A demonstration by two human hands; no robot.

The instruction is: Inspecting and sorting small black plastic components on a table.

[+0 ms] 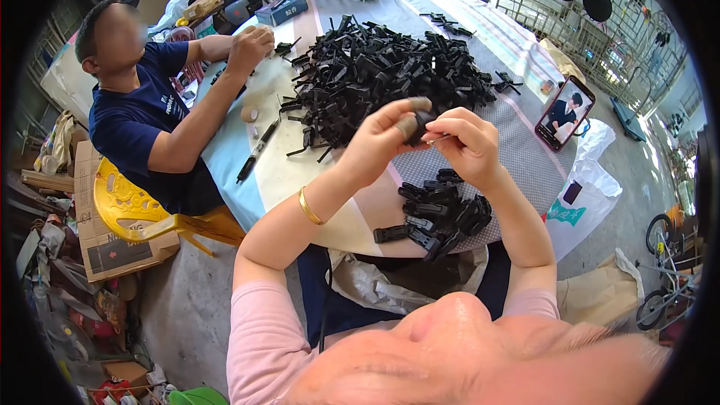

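My left hand (382, 137) grips a small black plastic part (423, 124) between its fingers above the table; tan coverings wrap some of its fingertips. Close against that part, my right hand (471, 144) is closed in a pinch on a small thin piece (437, 139), too small to name. Behind my hands rises a big heap of black plastic parts (382, 67), many with thin arms sticking out. Below them, near the table's front edge, lies a smaller pile of black plastic pieces (442, 214).
Left of me a person in a dark shirt (142, 105) sits on a yellow chair (124, 195), hands raised over the table. A black pen (257, 151) and tape roll (249, 113) lie nearby. At right stand a phone (564, 114) and a white plastic bag (586, 187).
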